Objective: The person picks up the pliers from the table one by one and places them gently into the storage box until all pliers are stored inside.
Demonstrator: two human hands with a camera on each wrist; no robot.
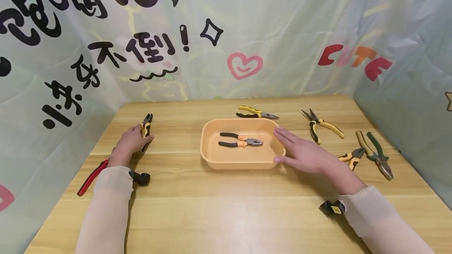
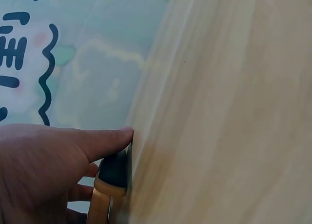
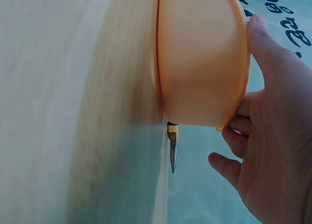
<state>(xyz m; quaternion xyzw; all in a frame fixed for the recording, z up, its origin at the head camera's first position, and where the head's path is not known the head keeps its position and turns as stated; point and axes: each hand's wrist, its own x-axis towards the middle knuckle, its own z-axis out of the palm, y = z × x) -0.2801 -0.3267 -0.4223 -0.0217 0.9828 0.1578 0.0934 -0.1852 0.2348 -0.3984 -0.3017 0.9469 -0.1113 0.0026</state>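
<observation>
My left hand [image 1: 131, 140] grips yellow-and-black pliers [image 1: 147, 120] at the left of the table, jaws pointing away from me. In the left wrist view the thumb lies against the black part of these pliers [image 2: 113, 170], close over the wood. An orange plastic tray [image 1: 243, 165] sits mid-table with pliers [image 1: 243, 143] inside, their handles black and orange. My right hand [image 1: 305, 154] rests on the tray's right end, fingers extended along the rim and thumb at the near corner; the right wrist view shows the thumb and fingertips against the rim of the tray [image 3: 204, 63].
Red-handled pliers [image 1: 92, 177] lie partly hidden by my left wrist. Behind the tray are long-nose pliers [image 1: 268, 115]. At right lie spread needle-nose pliers [image 1: 319, 122], yellow-and-black pliers [image 1: 357, 153] partly behind my forearm, and green-and-tan pliers [image 1: 380, 160]. A printed cloth [image 1: 282, 30] encloses the table.
</observation>
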